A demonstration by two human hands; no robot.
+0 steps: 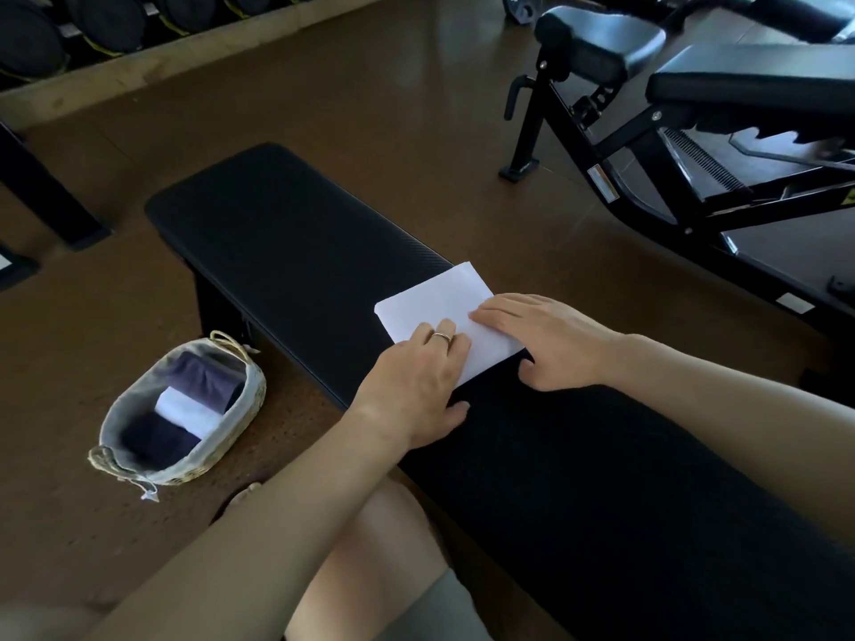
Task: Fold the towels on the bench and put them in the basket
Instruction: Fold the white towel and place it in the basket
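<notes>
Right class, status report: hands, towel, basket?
Left hand and right hand flat on folded white towel, black padded bench. Woven lined basket on floor, three towels inside. Path clear.

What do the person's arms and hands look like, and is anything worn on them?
Both forearms are bare, with no sleeves, gloves or watch in view. The left hand wears a thin metal ring on one of its fingers. The right hand shows no jewellery.

brown floor (pixel 370 85) | adjustable weight bench (pixel 694 108) right | dumbbell rack (pixel 115 20) far left | dim light
</notes>
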